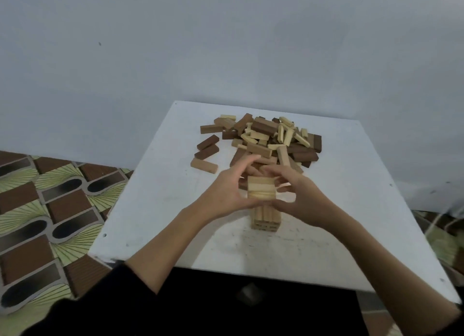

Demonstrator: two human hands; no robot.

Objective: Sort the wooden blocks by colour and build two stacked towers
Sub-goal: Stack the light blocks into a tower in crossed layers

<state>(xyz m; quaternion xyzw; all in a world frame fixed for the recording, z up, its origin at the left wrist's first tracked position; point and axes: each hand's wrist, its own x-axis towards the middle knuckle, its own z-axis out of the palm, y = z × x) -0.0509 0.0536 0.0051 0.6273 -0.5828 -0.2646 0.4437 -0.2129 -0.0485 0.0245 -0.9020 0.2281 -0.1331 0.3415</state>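
Note:
A tower of pale wooden blocks [265, 211] stands near the middle of the white table [150, 210]. My left hand [226, 190] and my right hand [301, 197] cup its top layer [261, 191] from either side, fingers curled round the pale blocks there. Behind the tower lies a mixed heap of pale and dark brown blocks [271, 139]. Two dark blocks [207, 147] and one tan block [204, 165] lie loose to the heap's left.
The table's near edge [251, 273] sits just above my dark sleeves. A grey wall rises behind the table. Patterned brown and green flooring [50, 210] lies to the left, and more of it shows at the right.

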